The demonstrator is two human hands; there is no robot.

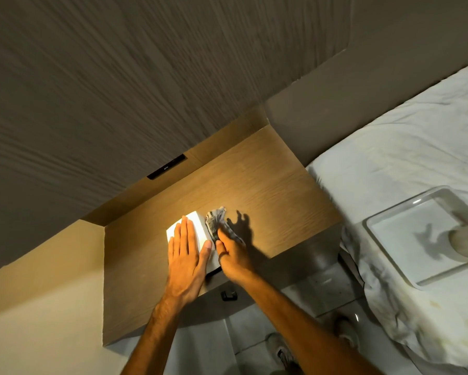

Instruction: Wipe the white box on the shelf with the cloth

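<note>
A broad wooden shelf with pale oak grain (254,185) fills the middle of the view, brightly lit, set into a corner under a grey textured wall. Off beyond the right hand's knuckles lies a bed with rumpled white sheets (389,147), and on it a shallow white rectangular tray (384,239).

The small white box (200,226) sits near the shelf's front edge, directly under the left hand (185,255) — that palm lies flat on its top, fingers straight and close together, thumb spread toward the box's right side, pinning it rather than gripping it. Just past that thumb, the right hand (231,253) has its fingers pinched closed on a crumpled grey patterned cloth (215,221), which is pressed against the box's right face, its loose end bunching beyond the fingertips.

The wiping looks to be under way on that side face. To do it well, the flat palm should bear down steadily so the light box does not skid toward the edge — and the cloth would cover more if spread flatter under the fingers. The top under the left palm appears unreachable until that hand shifts.
</note>
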